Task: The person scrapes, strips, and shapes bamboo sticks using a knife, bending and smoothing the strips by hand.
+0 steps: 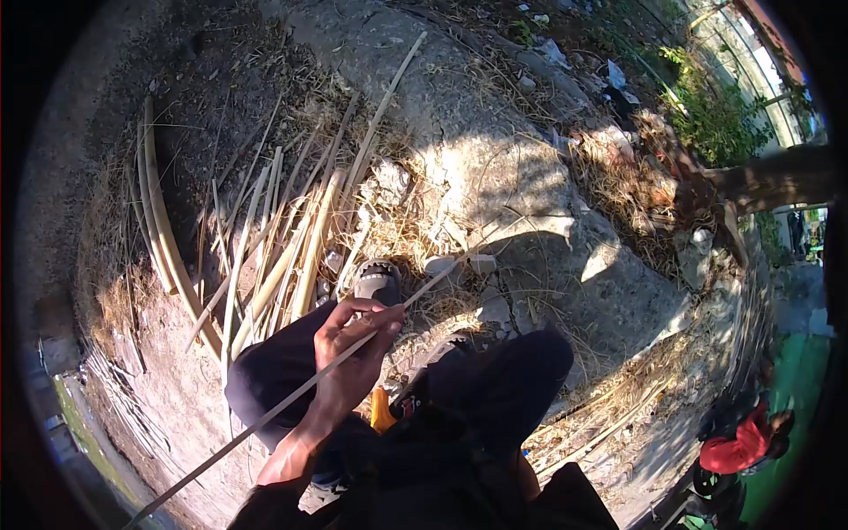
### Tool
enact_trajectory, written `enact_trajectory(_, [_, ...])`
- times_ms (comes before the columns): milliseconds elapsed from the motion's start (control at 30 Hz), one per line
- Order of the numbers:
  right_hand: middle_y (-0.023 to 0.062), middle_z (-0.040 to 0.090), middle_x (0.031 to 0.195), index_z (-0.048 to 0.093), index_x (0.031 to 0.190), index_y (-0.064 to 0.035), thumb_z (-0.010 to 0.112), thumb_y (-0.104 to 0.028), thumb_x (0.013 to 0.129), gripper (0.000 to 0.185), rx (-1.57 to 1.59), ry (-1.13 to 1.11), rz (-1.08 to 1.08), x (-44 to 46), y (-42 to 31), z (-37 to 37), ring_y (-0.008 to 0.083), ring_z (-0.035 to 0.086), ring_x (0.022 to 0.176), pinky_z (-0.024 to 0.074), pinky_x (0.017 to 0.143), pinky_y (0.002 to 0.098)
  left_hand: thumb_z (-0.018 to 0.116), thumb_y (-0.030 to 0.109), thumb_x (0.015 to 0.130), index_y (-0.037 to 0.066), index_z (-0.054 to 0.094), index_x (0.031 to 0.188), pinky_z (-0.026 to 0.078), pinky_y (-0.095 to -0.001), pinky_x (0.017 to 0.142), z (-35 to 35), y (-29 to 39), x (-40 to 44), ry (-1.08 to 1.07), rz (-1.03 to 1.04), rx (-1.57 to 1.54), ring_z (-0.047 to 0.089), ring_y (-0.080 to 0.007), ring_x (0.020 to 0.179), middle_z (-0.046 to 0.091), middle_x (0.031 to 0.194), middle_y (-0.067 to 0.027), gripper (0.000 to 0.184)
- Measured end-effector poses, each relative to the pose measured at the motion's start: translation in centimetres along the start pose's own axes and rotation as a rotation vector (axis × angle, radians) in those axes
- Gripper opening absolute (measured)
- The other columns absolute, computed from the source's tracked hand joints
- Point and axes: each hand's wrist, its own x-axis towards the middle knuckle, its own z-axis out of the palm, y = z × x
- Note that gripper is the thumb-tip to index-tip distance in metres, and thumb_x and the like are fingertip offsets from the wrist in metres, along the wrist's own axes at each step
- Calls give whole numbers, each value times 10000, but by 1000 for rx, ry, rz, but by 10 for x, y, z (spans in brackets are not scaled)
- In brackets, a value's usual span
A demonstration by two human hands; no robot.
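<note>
My left hand (349,353) is closed around a long thin bamboo strip (265,420). The strip runs from the lower left edge, across my left knee, up toward the middle of the ground. Thumb and fingers press on it near its middle. Below that hand, between my legs, sits an orange handle-like thing (382,411); the rest of it is hidden. My right hand does not show; only a sliver of skin appears by my right leg.
Many split bamboo pieces (283,256) lie ahead on the left. A large rock slab (530,177) rises ahead, with dry straw (654,177) to its right. A tree trunk (773,179) stands at right. A person in a red top (738,442) is at lower right.
</note>
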Motion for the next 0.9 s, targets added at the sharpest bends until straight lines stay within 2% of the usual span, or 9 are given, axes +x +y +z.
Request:
enact_trajectory(67, [234, 672, 1064, 557, 1166, -19, 600, -448, 921, 496, -43, -46, 17, 15, -33, 21, 433, 664, 983, 523, 822, 517, 733, -68, 825, 31, 767, 1040, 587, -263, 712, 1, 12, 11, 16, 102, 46, 693, -158, 830, 662, 979, -73, 240])
enact_trajectory(133, [234, 674, 1058, 559, 1164, -18, 600, -449, 921, 496, -68, -79, 10, 18, -44, 37, 433, 665, 980, 523, 821, 516, 765, -47, 796, 53, 776, 1025, 590, -271, 726, -2, 20, 20, -33, -5, 39, 695, -173, 847, 667, 970, -78, 251])
enact_trajectory(233, [233, 677, 1049, 561, 1162, -16, 600, -449, 921, 497, -79, -106, 18, 20, -54, 45, 431, 666, 975, 523, 821, 515, 757, -22, 826, 86, 765, 1092, 589, -271, 699, -5, 23, 34, -91, -77, 42, 703, -152, 835, 648, 1055, -68, 287])
enact_trajectory(333, [233, 680, 1040, 564, 1160, -13, 600, -450, 922, 499, -83, -125, 10, 26, -59, 50, 430, 668, 970, 524, 820, 514, 750, -33, 829, 86, 758, 1099, 593, -276, 695, -11, 30, 47, -68, 48, 58, 707, -160, 823, 642, 1062, -73, 295])
enact_trajectory(500, [232, 685, 1024, 568, 1156, -10, 600, -452, 923, 501, -73, -134, -33, 28, -58, 49, 428, 670, 962, 524, 818, 513, 754, -31, 824, 71, 759, 1076, 581, -283, 700, -13, 39, 32, 17, 25, 5, 698, -167, 830, 640, 1037, -80, 272])
enact_trajectory(567, [231, 687, 1018, 569, 1154, -8, 600, -452, 923, 501, -58, -124, -57, 26, -51, 48, 427, 672, 959, 524, 818, 512, 760, -16, 827, 57, 767, 1050, 563, -272, 736, -13, 45, 21, 9, -6, -23, 685, -159, 857, 647, 1007, -76, 235])
enact_trajectory(667, [231, 689, 1009, 572, 1152, -6, 599, -453, 924, 503, -18, -114, -99, 21, -32, 40, 426, 673, 954, 525, 817, 511, 749, 21, 853, 62, 772, 1048, 546, -268, 763, -12, 42, 3, 29, 140, 34, 667, -150, 868, 655, 995, -70, 200])
enact_trajectory(733, [230, 691, 1003, 573, 1150, -4, 599, -453, 924, 504, 11, -127, -129, 14, -12, 28, 425, 674, 951, 525, 817, 510, 737, 66, 877, 56, 773, 1027, 556, -292, 777, -15, 43, -1, 14, 113, 34, 678, -167, 868, 663, 987, -83, 154])
enact_trajectory(900, [229, 696, 988, 577, 1146, -1, 599, -455, 925, 506, 150, -123, -248, 11, 53, 14, 423, 677, 943, 525, 815, 508, 703, 126, 921, 38, 751, 1055, 568, -312, 746, -5, 10, -3, -20, 169, 50, 716, -207, 856, 686, 968, -111, 168])
